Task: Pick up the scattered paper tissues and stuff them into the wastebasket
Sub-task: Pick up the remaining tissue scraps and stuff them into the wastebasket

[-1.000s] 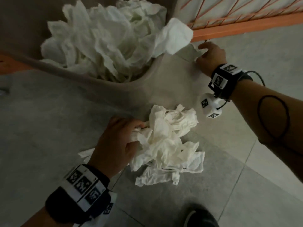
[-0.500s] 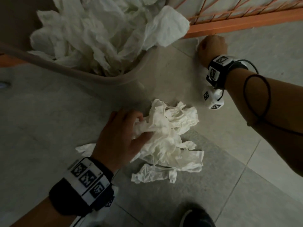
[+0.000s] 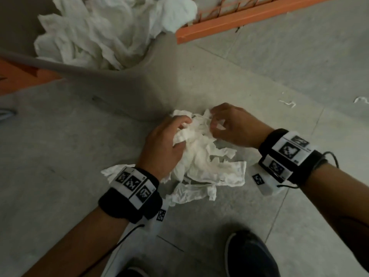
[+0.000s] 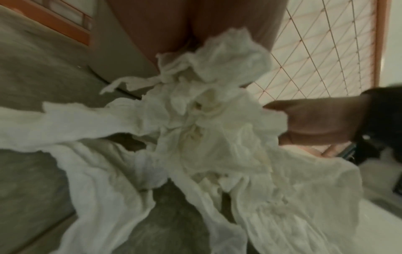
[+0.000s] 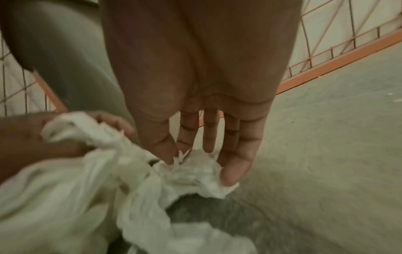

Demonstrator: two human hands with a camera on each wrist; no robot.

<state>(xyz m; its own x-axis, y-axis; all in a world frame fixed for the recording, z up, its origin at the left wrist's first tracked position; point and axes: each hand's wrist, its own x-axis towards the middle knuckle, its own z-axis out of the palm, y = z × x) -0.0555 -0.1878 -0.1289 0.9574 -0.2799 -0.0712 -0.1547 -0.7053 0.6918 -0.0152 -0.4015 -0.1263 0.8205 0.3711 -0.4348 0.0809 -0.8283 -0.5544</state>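
Now that your right hand (image 3: 235,126) has come back from the far rail, both grips pinch the tissue pile (image 3: 201,156) on the floor near the overfull wastebasket (image 3: 151,80); left hand (image 3: 165,144) clutches too.

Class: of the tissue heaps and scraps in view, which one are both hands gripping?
The crumpled floor pile between left hand and right hand; the wastebasket heap and the far scraps lie untouched.
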